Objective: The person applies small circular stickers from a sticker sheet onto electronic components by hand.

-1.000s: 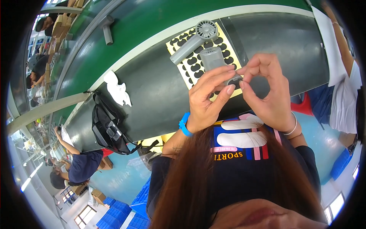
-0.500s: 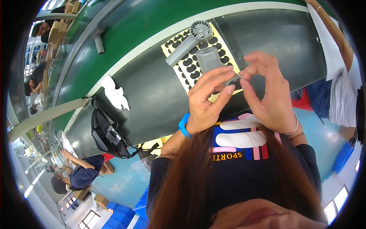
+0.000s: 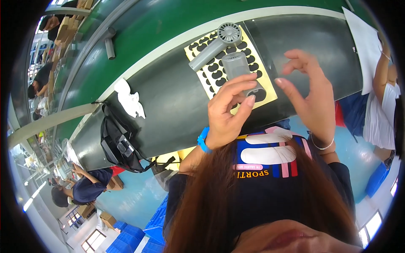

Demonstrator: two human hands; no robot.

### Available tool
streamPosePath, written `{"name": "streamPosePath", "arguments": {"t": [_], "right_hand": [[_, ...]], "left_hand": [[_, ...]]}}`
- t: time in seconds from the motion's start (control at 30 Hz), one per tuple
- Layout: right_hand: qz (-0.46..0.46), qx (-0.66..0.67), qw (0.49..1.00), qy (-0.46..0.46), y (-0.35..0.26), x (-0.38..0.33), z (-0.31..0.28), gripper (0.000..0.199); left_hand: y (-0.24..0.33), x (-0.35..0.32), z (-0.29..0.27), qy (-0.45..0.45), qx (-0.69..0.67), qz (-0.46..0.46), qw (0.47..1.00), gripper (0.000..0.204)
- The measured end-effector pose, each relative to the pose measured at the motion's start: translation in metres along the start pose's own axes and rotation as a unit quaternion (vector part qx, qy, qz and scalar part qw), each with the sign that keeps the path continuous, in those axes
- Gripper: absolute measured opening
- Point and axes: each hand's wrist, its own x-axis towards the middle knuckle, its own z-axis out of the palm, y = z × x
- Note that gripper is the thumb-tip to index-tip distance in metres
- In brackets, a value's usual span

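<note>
My left hand [image 3: 230,105] is closed around a grey handheld fan [image 3: 236,65], its fingers on the far side and its thumb on the near side. The fan's end facing me carries a dark oval patch. To the right, my right hand [image 3: 310,88] hovers apart from the fan with thumb and fingers spread; nothing shows between them. Under the held fan lies a pale yellow sheet [image 3: 270,90] of black rounded stickers. A second grey handheld fan [image 3: 206,55] rests across the sheet's far left part, its round grille at the upper right.
The dark work table [image 3: 168,80] borders a green conveyor belt [image 3: 168,21], where another grey fan [image 3: 109,44] lies. A crumpled white cloth [image 3: 128,99] and a black bag [image 3: 120,143] sit to the left. Co-workers are at both sides; a white sheet [image 3: 365,46] is at the far right.
My right hand has drawn away from the fan's end to the right, and its fingers have parted. The dark patch on that end now shows. My left hand keeps its hold.
</note>
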Motion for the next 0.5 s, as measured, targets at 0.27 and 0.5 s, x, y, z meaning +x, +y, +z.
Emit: {"name": "streamPosePath", "arguments": {"t": [0.27,0.5], "right_hand": [[0.029,0.075,0.996,-0.041,0.076,-0.008,0.059,0.022],[0.08,0.064,0.994,-0.043,0.072,-0.031,0.102,0.018]], "left_hand": [[0.059,0.037,-0.054,0.011,-0.033,0.132,0.991,0.024],[-0.029,0.184,-0.114,0.022,0.405,0.27,0.873,0.027]]}}
